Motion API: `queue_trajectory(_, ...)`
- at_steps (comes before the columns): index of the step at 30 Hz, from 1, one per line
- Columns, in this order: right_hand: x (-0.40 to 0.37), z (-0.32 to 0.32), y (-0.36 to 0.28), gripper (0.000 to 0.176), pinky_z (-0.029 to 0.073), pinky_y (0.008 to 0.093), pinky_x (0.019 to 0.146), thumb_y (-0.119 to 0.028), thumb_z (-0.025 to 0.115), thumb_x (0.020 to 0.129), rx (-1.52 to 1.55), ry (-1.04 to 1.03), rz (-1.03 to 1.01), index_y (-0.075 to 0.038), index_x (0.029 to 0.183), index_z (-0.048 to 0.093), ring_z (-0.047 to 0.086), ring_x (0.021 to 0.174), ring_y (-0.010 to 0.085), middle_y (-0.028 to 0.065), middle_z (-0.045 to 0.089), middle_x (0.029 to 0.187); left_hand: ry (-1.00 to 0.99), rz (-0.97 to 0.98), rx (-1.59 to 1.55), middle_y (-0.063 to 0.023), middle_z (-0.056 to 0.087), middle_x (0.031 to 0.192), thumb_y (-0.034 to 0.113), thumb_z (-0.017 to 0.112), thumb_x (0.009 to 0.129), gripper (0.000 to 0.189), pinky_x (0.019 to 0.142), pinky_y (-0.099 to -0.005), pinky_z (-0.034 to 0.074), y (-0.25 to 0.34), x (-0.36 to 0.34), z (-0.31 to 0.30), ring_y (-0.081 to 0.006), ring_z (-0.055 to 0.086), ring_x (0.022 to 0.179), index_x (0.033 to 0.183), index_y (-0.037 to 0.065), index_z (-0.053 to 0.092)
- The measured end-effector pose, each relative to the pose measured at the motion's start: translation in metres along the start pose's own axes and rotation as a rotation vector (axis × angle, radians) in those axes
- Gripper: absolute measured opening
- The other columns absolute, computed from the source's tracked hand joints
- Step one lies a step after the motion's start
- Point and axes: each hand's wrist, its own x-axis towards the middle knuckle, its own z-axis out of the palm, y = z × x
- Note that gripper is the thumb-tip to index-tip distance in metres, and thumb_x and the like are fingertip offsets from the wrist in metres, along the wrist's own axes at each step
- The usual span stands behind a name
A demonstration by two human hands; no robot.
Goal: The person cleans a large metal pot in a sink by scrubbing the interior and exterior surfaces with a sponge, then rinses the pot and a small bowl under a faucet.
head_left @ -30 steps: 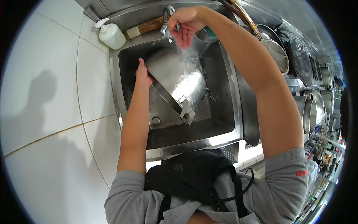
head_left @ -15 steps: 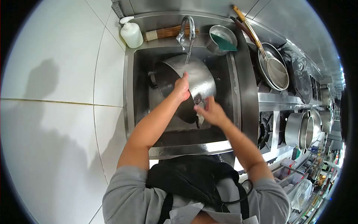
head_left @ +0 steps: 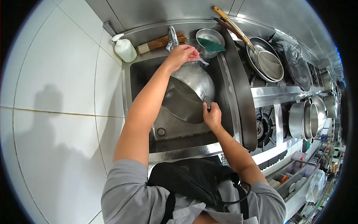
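A large steel pot [head_left: 199, 84] lies tilted on its side in the sink [head_left: 175, 135], its mouth facing down and left. My right hand [head_left: 212, 115] is closed around the pot's handle at the near right rim. Above the pot's far side, my left hand [head_left: 182, 55] is in the stream below the faucet [head_left: 172, 37]. Its fingers are loosely cupped and hold no object. Water splashes off the fingertips toward the right and runs over the pot's outer wall. My left hand hides the pot's far left part.
Behind the sink stand a white pump bottle [head_left: 125, 49], a bamboo brush [head_left: 160, 43] and a metal bowl [head_left: 210, 36] with a green scouring pad [head_left: 211, 45]. On the right, a strainer [head_left: 270, 65] rests on a pan over the stove [head_left: 263, 127]. Stacked pots [head_left: 298, 119] stand farther right.
My left hand has gone from the pot's rim up into the water stream. My right hand has taken hold of the handle. The pot has turned, and the view has shifted slightly.
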Motion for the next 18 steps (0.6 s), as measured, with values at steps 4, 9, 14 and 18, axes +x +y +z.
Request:
queue_trajectory(4,0.035,-0.01,0.012,0.048,0.045,0.0471,0.058,-0.039,0.066,0.093,0.09,-0.073,0.134,0.004,0.076,0.05,0.057,0.07,0.0498,0.028,0.057,0.069,0.524,0.135,0.276,-0.015,0.071,0.098,0.018,0.063,0.091,0.024,0.081,-0.0347,0.054,-0.073,-0.018,-0.06,-0.025,0.069,0.088,0.104,-0.002,0.066)
queue_trajectory(9,0.086,-0.004,0.01,0.048,0.045,0.0459,0.058,-0.038,0.068,0.091,0.073,-0.184,0.046,0.004,0.077,0.052,0.056,0.07,0.0488,0.0281,0.057,0.07,1.196,-0.261,0.918,-0.0252,0.062,0.114,0.047,0.056,0.093,0.051,0.094,-0.0485,0.045,-0.188,-0.116,-0.131,-0.041,0.058,0.108,0.111,0.0,0.062)
queue_trajectory(14,0.138,0.006,-0.002,0.049,0.041,0.0427,0.057,-0.041,0.07,0.089,0.031,-0.315,-0.009,0.002,0.077,0.051,0.042,0.058,0.0372,0.0205,0.052,0.064,1.01,-0.566,0.533,-0.0267,0.055,0.133,0.049,0.055,0.094,0.066,0.101,-0.0477,0.041,-0.312,-0.182,-0.172,-0.0412,0.055,0.117,0.134,-0.003,0.05)
queue_trajectory(18,0.165,0.006,-0.019,0.045,0.04,0.0393,0.056,-0.037,0.073,0.088,0.008,-0.392,-0.055,0.001,0.076,0.052,0.04,0.056,0.027,0.0165,0.05,0.063,0.707,-0.612,0.075,-0.0216,0.053,0.139,0.042,0.065,0.09,0.066,0.103,-0.0415,0.041,-0.32,-0.211,-0.16,-0.0332,0.053,0.125,0.135,-0.004,0.051)
